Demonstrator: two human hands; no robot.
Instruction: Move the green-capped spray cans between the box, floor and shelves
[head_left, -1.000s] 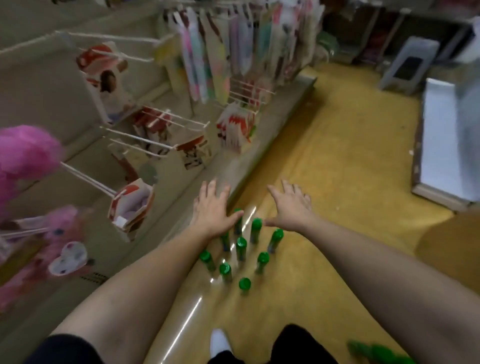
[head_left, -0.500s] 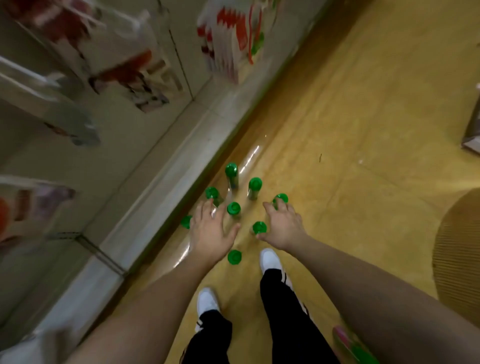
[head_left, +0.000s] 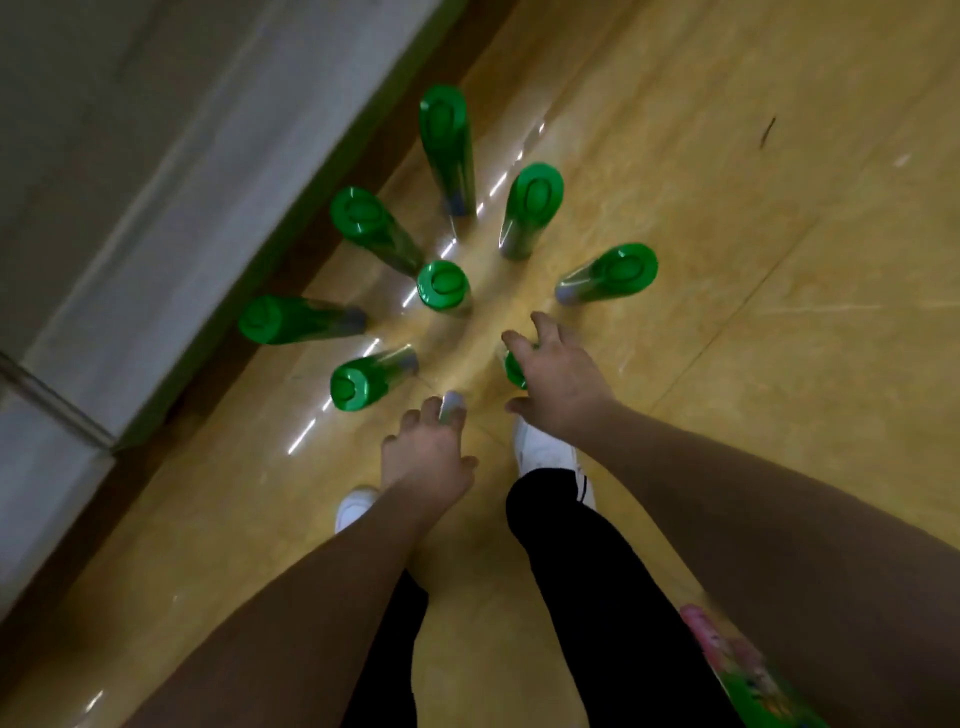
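Observation:
Several clear bottles with green caps (head_left: 443, 285) stand in a loose ring on the glossy yellow floor (head_left: 727, 312). My left hand (head_left: 427, 457) reaches down over the nearest bottle (head_left: 451, 408), fingers curled round its top; only its pale lower part shows between them. My right hand (head_left: 563, 382) sits over another green-capped bottle (head_left: 514, 370), thumb on one side and fingers on the other side of the cap. Both bottles stand on the floor.
A grey shelf base (head_left: 156, 234) runs along the left edge of the floor. My white shoes (head_left: 545, 452) and black trouser legs (head_left: 587, 597) are just below the hands. A pink and green pack (head_left: 748, 670) shows at the bottom right.
The view has dropped much closer to the bottles. Both hands have come down from hovering spread above the group and now close over the two nearest bottles.

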